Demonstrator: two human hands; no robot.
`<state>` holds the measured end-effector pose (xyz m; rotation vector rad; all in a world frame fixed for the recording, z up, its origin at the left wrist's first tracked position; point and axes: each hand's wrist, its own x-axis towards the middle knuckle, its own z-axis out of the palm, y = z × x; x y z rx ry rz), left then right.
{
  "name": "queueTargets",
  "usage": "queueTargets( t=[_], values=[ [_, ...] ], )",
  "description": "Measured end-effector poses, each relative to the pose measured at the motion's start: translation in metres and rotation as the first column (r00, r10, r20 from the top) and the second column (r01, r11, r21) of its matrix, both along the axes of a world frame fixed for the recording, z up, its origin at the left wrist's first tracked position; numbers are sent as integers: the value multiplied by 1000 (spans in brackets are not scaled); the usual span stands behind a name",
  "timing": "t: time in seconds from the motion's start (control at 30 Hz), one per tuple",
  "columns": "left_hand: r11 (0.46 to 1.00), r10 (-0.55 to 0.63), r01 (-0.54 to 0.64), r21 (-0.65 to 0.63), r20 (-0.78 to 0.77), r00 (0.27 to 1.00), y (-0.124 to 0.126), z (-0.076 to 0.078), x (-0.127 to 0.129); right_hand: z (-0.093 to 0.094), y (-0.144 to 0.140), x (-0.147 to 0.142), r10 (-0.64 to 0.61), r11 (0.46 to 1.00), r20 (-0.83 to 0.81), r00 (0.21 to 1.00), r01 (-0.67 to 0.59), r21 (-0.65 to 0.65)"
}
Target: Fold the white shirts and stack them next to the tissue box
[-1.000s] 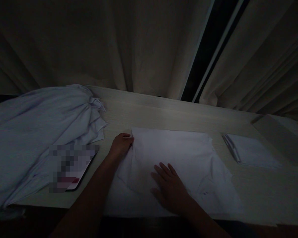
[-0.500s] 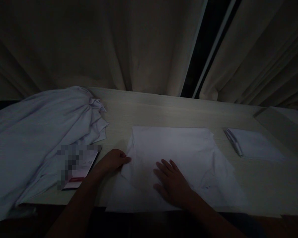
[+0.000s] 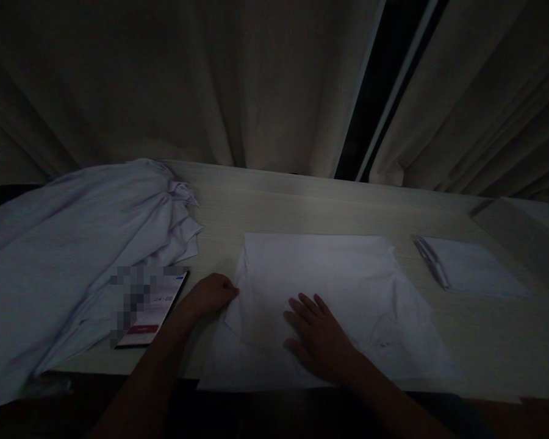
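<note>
A white cloth [image 3: 320, 262], partly folded and possibly a garment, lies spread on the table in front of me. Its near edge reaches the table's front edge. My left hand [image 3: 214, 292] is at the cloth's left side, thumb and fingers pinched together on its edge. On the middle of the cloth rests my right hand [image 3: 318, 332], flat, palm down, fingers spread. Small creases and a dark mark show on the fabric to the right of that hand.
At the left, a large heap of white cloth [image 3: 96, 225] hangs over the front edge of the table [image 3: 265, 195]. A lit phone [image 3: 158, 311] lies between it and my left forearm. Rightward are a folded white cloth [image 3: 476, 265] and a pale box [image 3: 521, 238]. Curtains [image 3: 279, 91] hang behind.
My left hand has shifted very slightly at the cloth's left edge. The right hand stays flat in the same place, and the view has moved a little.
</note>
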<state>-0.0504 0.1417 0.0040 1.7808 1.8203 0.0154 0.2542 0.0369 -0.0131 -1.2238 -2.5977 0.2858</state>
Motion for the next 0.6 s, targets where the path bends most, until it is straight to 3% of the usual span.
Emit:
queueTargets(
  t=[0.27,0.33,0.4,0.47,0.53,0.6],
  values=[
    [992,42,-27,124,-123,992,-2,13,7,-1,0,-4,-10,1000,20,1000,11,-27],
    [953,116,-62,295,-171,978,-5,18,20,-2,0,-6,-8,999,28,1000,9,-44],
    [859,134,-42,510,-144,980,-10,17,42,-2,0,-7,-14,999,30,999,15,-45],
    [781,13,51,623,-97,995,-15,8,68,-3,0,-8,-20,999,28,999,21,-36],
    [756,-112,165,633,-123,986,-16,-8,92,-3,0,-9,-17,999,30,999,18,-29],
    [754,-133,220,619,-183,974,-11,-25,106,-3,1,-8,-12,1000,35,999,13,-27]
  ],
)
